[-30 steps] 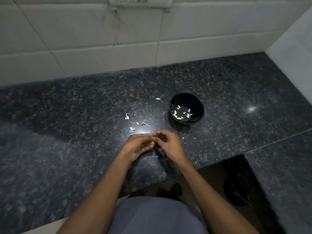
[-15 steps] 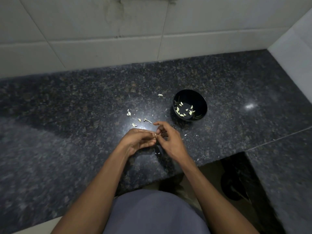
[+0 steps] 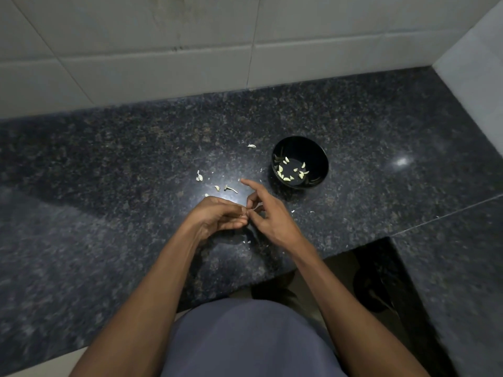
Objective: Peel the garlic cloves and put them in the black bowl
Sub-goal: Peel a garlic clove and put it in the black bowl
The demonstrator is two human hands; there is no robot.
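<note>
So the round black bowl [image 3: 300, 162] sits on the dark speckled granite counter [image 3: 109, 159], right of the middle, roughly halfway between the tiled back wall [image 3: 163, 50] and the counter's front edge. Small pale peeled garlic cloves [image 3: 290, 171] lie in it. Left of the bowl, pale garlic bits and skins [image 3: 215, 183] are scattered over the counter. Both hands meet just in front of those scraps, left hand [image 3: 217, 216] touching right hand [image 3: 269, 213], near the front edge.
</note>
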